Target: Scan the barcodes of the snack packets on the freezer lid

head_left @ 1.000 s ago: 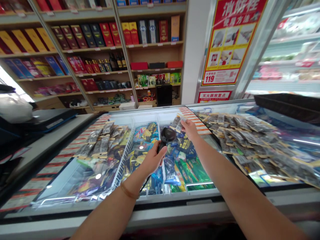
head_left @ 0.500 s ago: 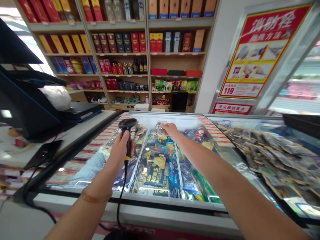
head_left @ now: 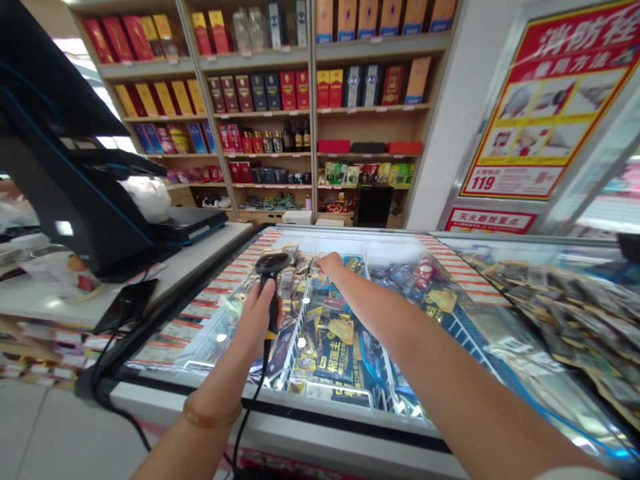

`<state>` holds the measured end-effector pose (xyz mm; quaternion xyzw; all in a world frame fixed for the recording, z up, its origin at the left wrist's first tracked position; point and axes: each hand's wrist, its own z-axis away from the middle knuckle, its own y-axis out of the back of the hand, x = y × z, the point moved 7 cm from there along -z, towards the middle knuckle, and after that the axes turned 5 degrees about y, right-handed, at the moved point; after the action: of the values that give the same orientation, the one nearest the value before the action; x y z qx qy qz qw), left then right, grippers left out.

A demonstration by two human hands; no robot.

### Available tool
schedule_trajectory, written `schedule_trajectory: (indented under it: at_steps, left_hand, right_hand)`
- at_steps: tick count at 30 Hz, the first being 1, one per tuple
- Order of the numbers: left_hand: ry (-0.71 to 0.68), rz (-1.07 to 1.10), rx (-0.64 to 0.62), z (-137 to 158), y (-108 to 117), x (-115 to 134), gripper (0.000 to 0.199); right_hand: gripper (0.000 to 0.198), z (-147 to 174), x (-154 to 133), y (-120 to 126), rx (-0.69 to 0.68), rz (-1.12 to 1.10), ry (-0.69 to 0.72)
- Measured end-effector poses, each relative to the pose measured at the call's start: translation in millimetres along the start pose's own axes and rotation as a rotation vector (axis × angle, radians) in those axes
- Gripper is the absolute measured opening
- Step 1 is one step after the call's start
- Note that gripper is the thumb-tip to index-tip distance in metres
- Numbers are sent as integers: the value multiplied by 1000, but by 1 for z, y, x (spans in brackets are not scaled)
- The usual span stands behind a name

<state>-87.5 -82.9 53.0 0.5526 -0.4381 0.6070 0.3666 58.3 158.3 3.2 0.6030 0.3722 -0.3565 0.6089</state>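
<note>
In my left hand (head_left: 260,307) is a black handheld barcode scanner (head_left: 273,287), its head up and its cord hanging down past the freezer's front edge. My right hand (head_left: 330,263) reaches far into the glass-topped chest freezer (head_left: 395,241), fingers closed on a small clear-and-brown packet (head_left: 315,268). That packet is by the top of the white wire divider (head_left: 296,327), close to a pile of similar packets (head_left: 295,263). The fingertips are partly hidden. Below the right hand lie dark blue and yellow snow-pastry bags (head_left: 336,350) in the middle wire basket.
A black checkout scale (head_left: 193,225) stands on the counter at left, with a black flat device (head_left: 127,303) in front. Many flat packets (head_left: 565,303) lie on the right. Shelves of boxes (head_left: 265,92) stand behind.
My right hand has moved left with the packet, from over the middle basket to the divider beside the similar packets. The view has turned slightly left. The scanner stays in my left hand.
</note>
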Motion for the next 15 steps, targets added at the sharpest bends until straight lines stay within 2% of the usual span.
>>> schedule_trajectory:
  at_steps: [4,7,10,13,15]
  left_hand:
    - [22,24,-62,0,-28,-8,48]
    - [19,23,-123,-1,-53,-12,47]
    - [15,31,-166,-1,-81,-14,49]
    - [29,58,-233,3,-117,-13,50]
    - [51,63,-299,10,-145,-13,50]
  right_hand:
    - [23,3,7,-2,-10,5,2]
    - [14,3,19,22,38,16,28]
    - [20,4,41,79,132,52,73]
    - [31,13,68,161,276,250,163]
    - [35,23,91,220,379,395,173]
